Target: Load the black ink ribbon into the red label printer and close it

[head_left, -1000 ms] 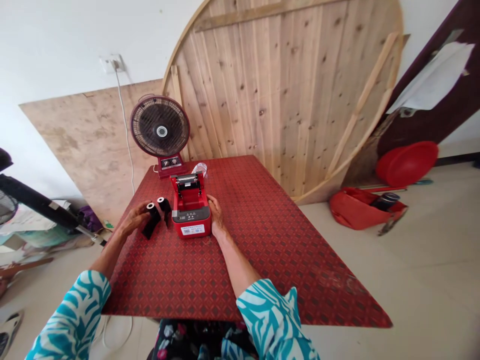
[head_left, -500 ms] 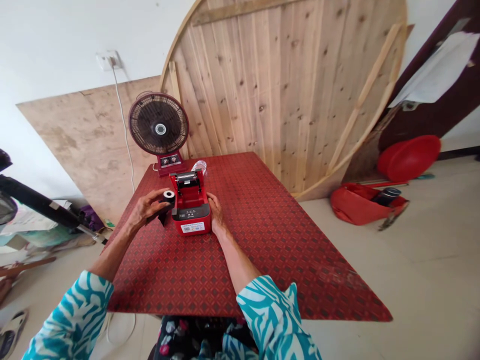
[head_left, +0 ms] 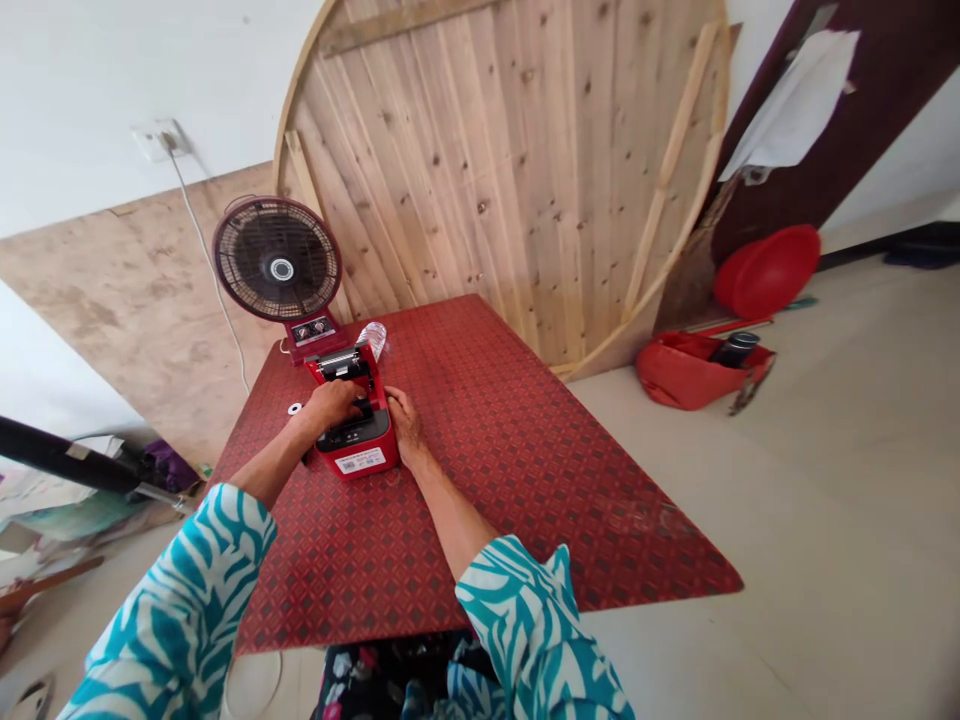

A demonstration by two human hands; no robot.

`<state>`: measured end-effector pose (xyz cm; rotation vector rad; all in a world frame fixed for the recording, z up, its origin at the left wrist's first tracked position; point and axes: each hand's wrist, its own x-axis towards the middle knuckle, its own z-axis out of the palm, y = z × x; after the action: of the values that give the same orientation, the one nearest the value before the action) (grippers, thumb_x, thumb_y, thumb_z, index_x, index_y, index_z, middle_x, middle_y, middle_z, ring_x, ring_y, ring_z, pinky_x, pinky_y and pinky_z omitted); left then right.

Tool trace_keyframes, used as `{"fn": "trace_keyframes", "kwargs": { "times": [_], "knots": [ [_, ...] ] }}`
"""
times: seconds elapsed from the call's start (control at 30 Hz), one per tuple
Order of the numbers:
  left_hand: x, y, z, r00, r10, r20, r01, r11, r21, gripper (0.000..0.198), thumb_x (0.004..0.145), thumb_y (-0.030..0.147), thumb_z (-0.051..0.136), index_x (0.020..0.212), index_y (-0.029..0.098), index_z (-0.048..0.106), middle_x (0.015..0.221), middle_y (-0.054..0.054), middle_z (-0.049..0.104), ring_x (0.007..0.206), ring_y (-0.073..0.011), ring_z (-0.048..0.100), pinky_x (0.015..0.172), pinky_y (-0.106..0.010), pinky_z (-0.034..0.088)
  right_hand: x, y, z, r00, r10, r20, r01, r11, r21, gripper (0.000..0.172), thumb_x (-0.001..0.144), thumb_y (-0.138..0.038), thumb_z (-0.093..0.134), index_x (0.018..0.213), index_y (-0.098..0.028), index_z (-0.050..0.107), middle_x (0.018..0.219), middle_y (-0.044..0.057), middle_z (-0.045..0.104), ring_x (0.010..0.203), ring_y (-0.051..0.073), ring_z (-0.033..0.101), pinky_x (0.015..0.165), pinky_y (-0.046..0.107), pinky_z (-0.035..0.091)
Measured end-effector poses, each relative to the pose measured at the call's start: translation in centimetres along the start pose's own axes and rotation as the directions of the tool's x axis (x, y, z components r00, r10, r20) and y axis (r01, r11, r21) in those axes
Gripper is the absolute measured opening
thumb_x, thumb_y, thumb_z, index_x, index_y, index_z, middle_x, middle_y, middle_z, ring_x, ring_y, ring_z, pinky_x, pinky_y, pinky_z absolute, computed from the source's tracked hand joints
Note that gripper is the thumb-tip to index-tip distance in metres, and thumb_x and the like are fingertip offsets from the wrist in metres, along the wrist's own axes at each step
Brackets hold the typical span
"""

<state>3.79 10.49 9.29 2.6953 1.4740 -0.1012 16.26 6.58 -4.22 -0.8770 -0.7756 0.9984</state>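
Observation:
A red and black label printer (head_left: 361,458) stands on the table with its lid raised. My left hand (head_left: 335,402) reaches over from the left, fingers bent down into the printer's inner compartment. Its fingertips are hidden, so whether they pinch anything does not show. Against the printer's right side, my right hand (head_left: 406,425) is closed round the casing and holds it. Left of the printer is a black roll with a white core (head_left: 295,408), apart from my hand and partly hidden behind the left forearm.
Behind the printer stand a dark red fan (head_left: 279,268) and a clear plastic item (head_left: 373,340). All of this rests on a red patterned table (head_left: 525,480). A round wooden board (head_left: 487,180) leans on the wall. Over on the floor lies a red bag (head_left: 679,375).
My left hand has let go of the black roll, leaving it beside the printer, and moved right into the open compartment. My right hand stays on the printer. The view has turned slightly right.

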Motion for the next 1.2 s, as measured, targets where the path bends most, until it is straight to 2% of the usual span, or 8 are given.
{"fn": "trace_keyframes", "kwargs": {
  "times": [0.2,0.3,0.37,0.5,0.77,0.97,1.13,1.2],
  "knots": [
    [0.6,-0.1,-0.4,0.988,0.127,0.087,-0.119,0.989,-0.093,0.018,0.072,0.02,0.064,0.085,0.024,0.076,0.088,-0.003,0.077,0.083,-0.0212,0.071,0.075,-0.025,0.052,-0.1,-0.6,0.2,1.0,-0.017,-0.01,0.017,1.0,-0.022,0.031,0.082,-0.039,0.052,0.105,-0.026,0.069,0.111,0.001,0.068,0.112,0.021,0.058,0.105,0.037,0.04],
    [-1.8,-0.3,-1.1,0.991,0.127,-0.041,-0.133,0.948,-0.288,0.026,0.082,0.035,0.057,0.096,0.023,0.075,0.096,-0.003,0.077,0.086,-0.0206,0.071,0.078,-0.026,0.053,-0.2,-0.9,0.2,1.0,-0.019,-0.012,0.019,0.999,-0.035,0.031,0.082,-0.038,0.051,0.105,-0.026,0.07,0.112,0.001,0.068,0.112,0.02,0.058,0.105,0.037,0.04],
    [-4.1,-0.3,-1.3,0.99,0.04,-0.134,-0.092,0.91,-0.404,0.037,0.086,0.046,0.053,0.103,0.021,0.074,0.097,-0.004,0.077,0.086,-0.0212,0.07,0.078,-0.028,0.053,-0.3,-1.1,0.3,1.0,-0.013,-0.007,0.013,0.999,-0.041,0.031,0.083,-0.038,0.051,0.106,-0.027,0.069,0.112,0.001,0.068,0.113,0.02,0.058,0.105,0.037,0.04],
    [-7.8,0.0,-0.5,0.984,-0.011,-0.176,-0.065,0.906,-0.419,0.04,0.083,0.051,0.057,0.105,0.023,0.075,0.095,-0.003,0.077,0.082,-0.0213,0.07,0.078,-0.029,0.054,-0.2,-0.8,0.2,1.0,-0.016,-0.008,0.016,0.999,-0.04,0.031,0.083,-0.039,0.052,0.106,-0.028,0.069,0.113,0.0,0.069,0.112,0.021,0.058,0.105,0.037,0.04],
    [-7.9,0.4,1.0,0.951,-0.075,-0.299,-0.06,0.906,-0.42,0.026,0.086,0.036,0.055,0.099,0.022,0.074,0.086,-0.002,0.076,0.075,-0.0182,0.069,0.074,-0.028,0.053,-0.1,-0.5,-0.1,1.0,-0.014,0.005,0.014,1.0,-0.017,0.033,0.082,-0.042,0.053,0.107,-0.026,0.069,0.113,0.002,0.068,0.111,0.021,0.058,0.104,0.038,0.041],
    [-9.0,1.3,1.4,0.85,0.19,-0.492,-0.319,0.928,-0.192,0.023,0.092,0.033,0.053,0.093,0.022,0.074,0.099,-0.007,0.075,0.094,-0.0203,0.069,0.089,-0.035,0.049,-0.1,-0.5,0.0,0.999,-0.038,0.002,0.038,0.999,-0.029,0.032,0.082,-0.04,0.052,0.106,-0.027,0.069,0.112,0.001,0.068,0.112,0.021,0.058,0.105,0.038,0.04],
    [-10.6,2.1,3.6,0.792,0.184,-0.582,-0.289,0.953,-0.091,0.025,0.092,0.039,0.056,0.1,0.023,0.072,0.106,-0.009,0.073,0.099,-0.0226,0.067,0.094,-0.04,0.047,0.2,-0.1,-0.2,1.0,-0.024,0.015,0.025,0.999,-0.043,0.034,0.083,-0.041,0.051,0.108,-0.027,0.068,0.114,0.001,0.068,0.113,0.021,0.058,0.106,0.039,0.04],
    [-10.8,2.2,4.8,0.745,0.192,-0.639,-0.294,0.954,-0.057,0.024,0.091,0.037,0.058,0.106,0.022,0.07,0.11,-0.01,0.072,0.102,-0.0238,0.065,0.096,-0.041,0.046,0.0,-0.2,-0.3,1.0,-0.022,0.007,0.022,0.999,-0.046,0.034,0.082,-0.041,0.052,0.108,-0.027,0.068,0.115,0.001,0.068,0.114,0.021,0.058,0.106,0.038,0.04]
  ]
}}
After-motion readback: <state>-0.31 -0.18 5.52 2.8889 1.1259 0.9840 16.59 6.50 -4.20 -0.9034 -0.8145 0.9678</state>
